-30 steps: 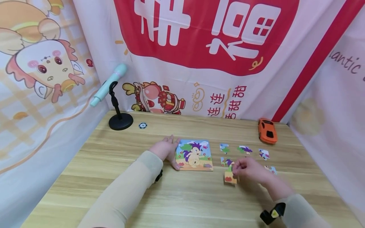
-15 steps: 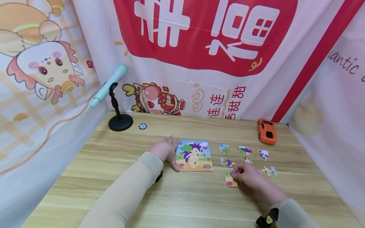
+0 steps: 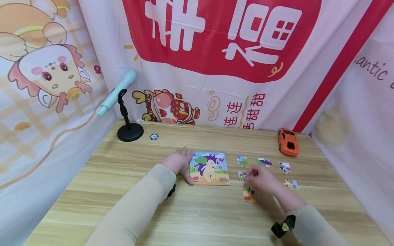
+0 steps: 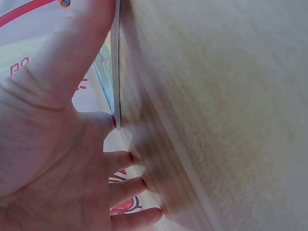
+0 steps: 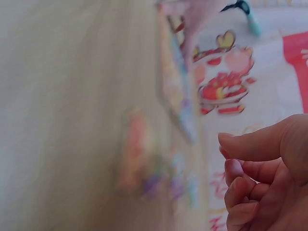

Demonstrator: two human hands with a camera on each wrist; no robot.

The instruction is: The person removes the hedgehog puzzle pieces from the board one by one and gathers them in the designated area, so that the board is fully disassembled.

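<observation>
My left hand [image 3: 181,163] lies with spread fingers along the left side of a square puzzle board [image 3: 210,168] printed with a purple-spined hedgehog. In the left wrist view its thumb and forefinger meet the board's thin edge [image 4: 116,86]. My right hand [image 3: 263,178] hovers over the loose puzzle pieces, fingers curled and thumb close to the forefinger; nothing shows between them in the right wrist view. Under it is a piece with red fruit [image 3: 247,197]. A green leaf piece [image 3: 241,160] and a blue-purple piece [image 3: 241,175] lie by its fingertips. Part of the layout is hidden behind this hand.
More pieces lie to the right, among them a purple one [image 3: 265,162], a butterfly one [image 3: 284,167] and a tan-and-blue one [image 3: 291,185]. An orange toy car [image 3: 288,141] stands at the back right. A microphone stand [image 3: 130,131] and a round chip [image 3: 154,136] are back left.
My right hand has let go of the red-fruit puzzle piece, which now lies flat on the table, and has moved up away from it. My left hand has stayed at the board.
</observation>
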